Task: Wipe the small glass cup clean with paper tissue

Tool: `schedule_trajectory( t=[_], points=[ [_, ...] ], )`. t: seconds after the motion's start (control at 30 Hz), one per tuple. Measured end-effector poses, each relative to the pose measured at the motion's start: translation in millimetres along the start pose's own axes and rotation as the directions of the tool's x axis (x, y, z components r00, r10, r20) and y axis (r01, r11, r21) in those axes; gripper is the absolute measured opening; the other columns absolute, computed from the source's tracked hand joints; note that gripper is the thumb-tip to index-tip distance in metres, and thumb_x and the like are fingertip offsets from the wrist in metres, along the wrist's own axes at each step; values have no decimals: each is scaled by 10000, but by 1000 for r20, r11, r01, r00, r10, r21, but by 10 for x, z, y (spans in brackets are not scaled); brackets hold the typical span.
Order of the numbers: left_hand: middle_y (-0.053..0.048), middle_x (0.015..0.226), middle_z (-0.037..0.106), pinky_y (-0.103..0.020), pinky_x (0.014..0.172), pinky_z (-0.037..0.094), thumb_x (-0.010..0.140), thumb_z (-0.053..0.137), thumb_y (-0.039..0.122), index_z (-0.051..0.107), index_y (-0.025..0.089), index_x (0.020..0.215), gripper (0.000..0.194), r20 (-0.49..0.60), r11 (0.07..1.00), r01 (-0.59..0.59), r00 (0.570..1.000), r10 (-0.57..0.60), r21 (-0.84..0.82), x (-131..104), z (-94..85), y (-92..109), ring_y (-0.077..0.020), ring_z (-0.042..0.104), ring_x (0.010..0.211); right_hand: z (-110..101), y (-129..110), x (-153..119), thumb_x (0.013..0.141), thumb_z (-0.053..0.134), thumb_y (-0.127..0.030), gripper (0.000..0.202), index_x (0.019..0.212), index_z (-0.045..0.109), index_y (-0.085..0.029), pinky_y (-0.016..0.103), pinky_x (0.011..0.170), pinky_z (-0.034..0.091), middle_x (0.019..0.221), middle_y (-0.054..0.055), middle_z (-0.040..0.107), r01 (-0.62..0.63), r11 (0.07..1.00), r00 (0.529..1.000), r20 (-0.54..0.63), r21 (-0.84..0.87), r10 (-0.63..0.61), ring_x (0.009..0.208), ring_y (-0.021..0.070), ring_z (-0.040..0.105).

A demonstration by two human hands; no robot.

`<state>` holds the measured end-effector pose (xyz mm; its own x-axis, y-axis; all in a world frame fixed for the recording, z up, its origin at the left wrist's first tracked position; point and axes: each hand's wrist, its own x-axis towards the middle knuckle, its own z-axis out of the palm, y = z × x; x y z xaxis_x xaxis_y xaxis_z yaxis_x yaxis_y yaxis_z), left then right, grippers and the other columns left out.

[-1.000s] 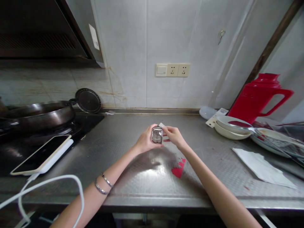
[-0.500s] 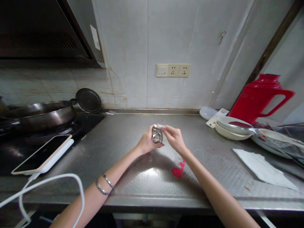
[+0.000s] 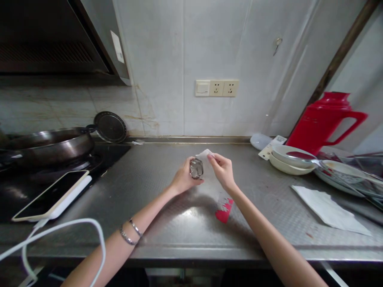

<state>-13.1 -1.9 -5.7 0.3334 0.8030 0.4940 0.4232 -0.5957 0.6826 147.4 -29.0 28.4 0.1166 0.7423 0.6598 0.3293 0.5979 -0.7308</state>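
The phone lies beside the pan. The left hand clasps the glass above the counter; the right hand, just beside it, pinches the white paper. Farther right, the red flask stands behind the bowls.

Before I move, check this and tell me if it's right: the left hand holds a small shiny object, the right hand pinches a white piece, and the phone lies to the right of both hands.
Not quite: the head view shows the phone to the left of both hands. The left hand and right hand are as you say.
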Motion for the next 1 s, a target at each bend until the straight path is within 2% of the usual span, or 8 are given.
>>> schedule_trajectory(
  t=[0.07, 0.13, 0.23, 0.37, 0.57, 0.73, 0.87, 1.0],
  points=[
    [-79, 1187, 589, -374, 857, 475, 518, 831, 300, 376, 235, 1254, 868, 18, 999, -18, 1000, 17, 43, -21, 1, 32, -257, 602, 1028, 23, 36, -3, 886, 499, -393, 320, 786, 692, -158, 251, 586, 479, 698, 18, 693, 29, 996, 998, -51, -83, -33, 661, 175, 640],
    [-81, 1194, 588, -388, 861, 476, 524, 827, 307, 365, 239, 1271, 881, 36, 997, -12, 999, 9, 78, -34, 7, 51, -275, 593, 1057, 50, 53, -23, 893, 494, -338, 270, 854, 708, -179, 260, 631, 504, 794, 27, 725, 90, 984, 996, 27, -151, -87, 718, 186, 668],
    [-88, 1165, 607, -391, 820, 492, 545, 812, 330, 357, 227, 1275, 866, 36, 992, 6, 999, -10, 123, -34, 23, 36, -282, 612, 1023, 84, 53, -57, 892, 485, -255, 235, 959, 710, -235, 314, 797, 541, 951, 23, 739, 214, 960, 970, 153, -178, -188, 859, 205, 698],
    [-82, 1175, 607, -357, 783, 504, 582, 788, 342, 376, 233, 1245, 788, 10, 995, -26, 1000, 25, 99, -18, 37, -24, -256, 622, 1007, 99, 38, -75, 889, 466, -184, 280, 1037, 689, -268, 412, 1022, 457, 1022, -1, 727, 361, 922, 924, 191, -142, -333, 963, 193, 685],
    [-117, 1188, 601, -370, 836, 499, 564, 785, 276, 382, 198, 1245, 795, -9, 995, 46, 999, -45, 89, 7, 47, -59, -253, 626, 1007, 109, 16, -107, 894, 456, -145, 281, 1043, 670, -252, 462, 1040, 443, 1024, 21, 725, 489, 862, 852, 283, -132, -439, 988, 181, 674],
    [-159, 1264, 545, -421, 931, 469, 596, 762, 320, 425, 168, 1221, 726, -14, 990, 35, 999, -33, 140, 30, 43, -64, -286, 579, 1107, 143, 51, -159, 888, 425, -88, 309, 1119, 605, -186, 474, 1058, 416, 1105, 102, 691, 640, 720, 759, 364, -267, -540, 1106, 194, 615],
    [-178, 1301, 508, -452, 966, 447, 610, 744, 347, 478, 160, 1165, 643, 2, 982, 10, 1000, -11, 191, 36, 37, -50, -319, 515, 1193, 150, 43, -162, 862, 423, -49, 314, 1106, 591, -151, 475, 1070, 402, 1115, 132, 682, 662, 674, 744, 396, -329, -538, 1127, 205, 601],
    [-145, 1177, 596, -443, 902, 481, 597, 752, 321, 441, 173, 1209, 703, -45, 987, 60, 998, -54, 152, 22, 32, -38, -296, 590, 1080, 140, 22, -150, 849, 427, -47, 313, 1079, 602, -166, 476, 1055, 420, 1059, 120, 701, 661, 680, 746, 368, -318, -554, 1051, 195, 643]
  ],
)
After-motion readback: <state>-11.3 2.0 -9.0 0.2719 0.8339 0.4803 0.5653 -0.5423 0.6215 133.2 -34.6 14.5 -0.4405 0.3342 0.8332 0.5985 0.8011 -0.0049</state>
